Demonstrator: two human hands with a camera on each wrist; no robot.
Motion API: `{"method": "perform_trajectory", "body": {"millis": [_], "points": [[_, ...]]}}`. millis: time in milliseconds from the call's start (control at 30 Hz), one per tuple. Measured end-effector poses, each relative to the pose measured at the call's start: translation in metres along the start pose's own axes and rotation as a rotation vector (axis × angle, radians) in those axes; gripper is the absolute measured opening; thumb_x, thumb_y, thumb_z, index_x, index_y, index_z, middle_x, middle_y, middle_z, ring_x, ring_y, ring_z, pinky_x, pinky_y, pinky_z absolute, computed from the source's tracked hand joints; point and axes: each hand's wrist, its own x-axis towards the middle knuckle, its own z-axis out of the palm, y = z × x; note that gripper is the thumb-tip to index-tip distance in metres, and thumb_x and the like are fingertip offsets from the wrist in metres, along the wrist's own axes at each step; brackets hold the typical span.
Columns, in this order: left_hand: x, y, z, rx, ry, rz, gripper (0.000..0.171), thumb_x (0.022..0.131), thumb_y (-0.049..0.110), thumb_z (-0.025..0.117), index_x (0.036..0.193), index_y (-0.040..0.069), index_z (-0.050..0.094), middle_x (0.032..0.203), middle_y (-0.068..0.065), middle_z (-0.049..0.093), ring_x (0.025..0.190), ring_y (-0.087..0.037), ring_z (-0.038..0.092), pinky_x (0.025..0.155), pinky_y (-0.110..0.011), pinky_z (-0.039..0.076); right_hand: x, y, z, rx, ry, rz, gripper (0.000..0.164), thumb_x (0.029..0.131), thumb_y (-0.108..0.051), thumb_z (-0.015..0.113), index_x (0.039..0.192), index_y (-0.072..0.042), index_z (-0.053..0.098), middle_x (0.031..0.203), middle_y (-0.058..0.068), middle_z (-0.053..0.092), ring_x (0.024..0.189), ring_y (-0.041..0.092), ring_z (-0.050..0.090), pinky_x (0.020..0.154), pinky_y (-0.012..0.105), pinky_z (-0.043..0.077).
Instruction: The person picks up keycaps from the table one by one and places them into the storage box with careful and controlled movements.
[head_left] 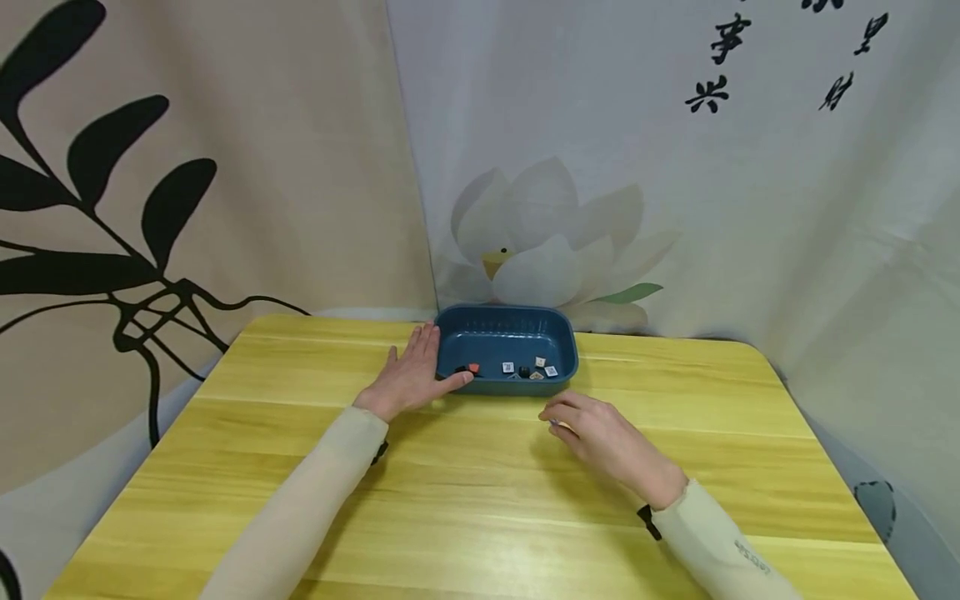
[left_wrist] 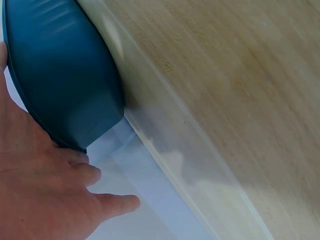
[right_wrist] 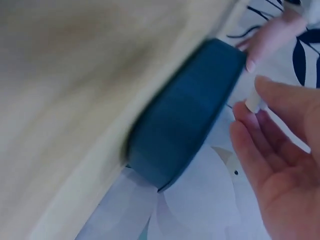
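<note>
A dark blue tray [head_left: 495, 387] stands at the far side of the table with several small white, black and red cubes [head_left: 507, 367] inside, near its front wall. My left hand [head_left: 408, 377] rests against the tray's left side, fingers straight and thumb reaching over the front rim; in the left wrist view, the hand [left_wrist: 45, 185] is beside the tray's outer wall [left_wrist: 70, 75]. Just in front of the tray's right corner, my right hand [head_left: 600, 433] pinches a small white block [right_wrist: 254, 101] between thumb and fingers. The block's faces are mostly hidden.
The yellow wood-grain table [head_left: 465, 517] extends toward me and to both sides. Behind it hangs a pale curtain [head_left: 315, 167] printed with leaves, a lotus and characters, close to the tray's back.
</note>
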Motion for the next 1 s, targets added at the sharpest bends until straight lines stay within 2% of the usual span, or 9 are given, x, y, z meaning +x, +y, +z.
{"method": "perform_trajectory", "body": {"millis": [267,467,600,733,1000], "points": [[-0.002,0.003,0.000,-0.005,0.002,-0.014,0.121,0.089,0.089,0.038,0.165,0.002,0.001,0.174,-0.014,-0.003,0.159,-0.032,-0.002,0.120,-0.069,0.011,0.036,0.004,-0.001,0.028,0.132,0.062,0.020,0.094,-0.006,0.076,0.114,-0.008,0.077,0.120,0.007,0.065,0.101,0.021,0.069,0.078,0.032,0.059],[0.000,0.007,0.000,0.002,0.001,-0.006,0.122,0.089,0.089,0.038,0.165,0.001,0.002,0.173,-0.015,-0.003,0.159,-0.033,-0.002,0.120,-0.070,0.012,0.064,0.013,0.005,0.045,0.191,0.126,0.019,0.095,-0.008,0.076,0.114,-0.007,0.078,0.112,0.007,0.067,0.094,0.021,0.068,0.077,0.034,0.058],[0.000,0.010,0.000,-0.004,-0.003,0.000,0.122,0.089,0.089,0.039,0.165,0.002,0.002,0.173,-0.014,-0.003,0.159,-0.032,-0.002,0.120,-0.069,0.013,0.081,0.019,0.015,0.056,0.162,0.203,0.019,0.096,-0.009,0.075,0.115,-0.007,0.078,0.110,0.007,0.069,0.092,0.020,0.069,0.078,0.035,0.058],[0.000,0.011,0.001,-0.015,-0.007,0.005,0.121,0.089,0.088,0.040,0.165,0.002,0.002,0.173,-0.015,-0.003,0.159,-0.032,-0.002,0.120,-0.070,0.012,0.097,0.026,0.026,0.059,0.093,0.280,0.019,0.097,-0.011,0.074,0.116,-0.006,0.078,0.111,0.007,0.070,0.095,0.021,0.069,0.080,0.036,0.059],[0.000,0.010,0.003,-0.019,-0.007,0.013,0.121,0.089,0.088,0.040,0.166,0.002,0.003,0.173,-0.015,-0.002,0.159,-0.033,0.000,0.119,-0.070,0.013,0.116,0.035,0.044,0.114,-0.025,0.370,0.021,0.099,-0.010,0.072,0.118,-0.003,0.077,0.111,0.009,0.071,0.100,0.025,0.069,0.088,0.041,0.058]]}}
